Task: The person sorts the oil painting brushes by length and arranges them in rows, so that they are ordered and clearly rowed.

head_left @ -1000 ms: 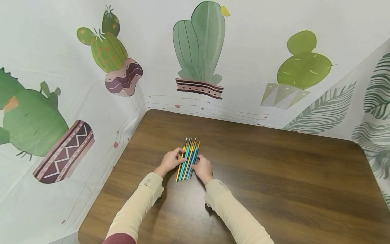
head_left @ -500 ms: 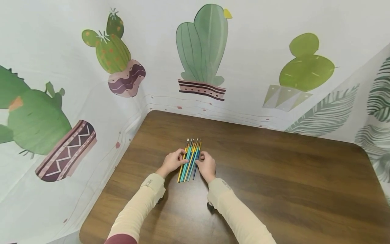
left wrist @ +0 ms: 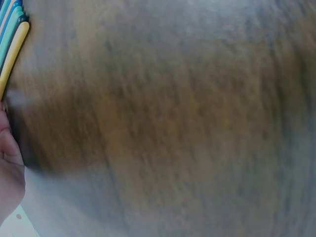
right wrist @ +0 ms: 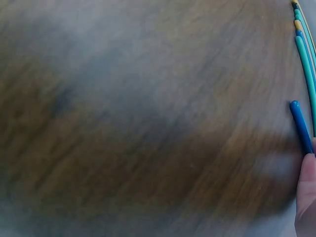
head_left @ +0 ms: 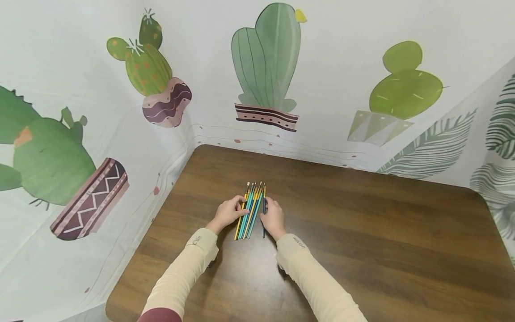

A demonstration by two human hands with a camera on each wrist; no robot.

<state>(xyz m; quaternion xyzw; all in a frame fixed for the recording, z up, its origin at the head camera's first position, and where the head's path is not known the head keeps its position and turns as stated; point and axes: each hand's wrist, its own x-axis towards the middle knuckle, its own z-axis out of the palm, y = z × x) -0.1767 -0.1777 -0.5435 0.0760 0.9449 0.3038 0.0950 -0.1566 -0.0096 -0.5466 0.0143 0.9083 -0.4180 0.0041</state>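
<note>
A row of slim paintbrushes [head_left: 243, 229], with yellow, teal and blue handles, lies on the table, bristles pointing to the far side. My left hand [head_left: 226, 214] holds the row's left edge, thumb across the handles and fingers curled at the outer yellow brush [left wrist: 14, 55]. On the other side, my right hand [head_left: 274, 220] pinches one dark blue paintbrush [head_left: 263, 231] between thumb and fingers. A narrow gap separates that brush's handle from the row. In the right wrist view its rounded blue end [right wrist: 299, 123] sticks out past the thumb, beside the teal handles [right wrist: 304, 61].
The brown wooden table [head_left: 362, 232] has rounded corners and extends far to the right. A white cloth backdrop [head_left: 330, 67] printed with cacti and leaves stands along its back and left edges. Both forearms have cream sleeves with wrist bands.
My right hand has shifted slightly right, drawing the dark blue paintbrush away from the row and turning it more upright in the head view. The left hand keeps its place on the other brushes.
</note>
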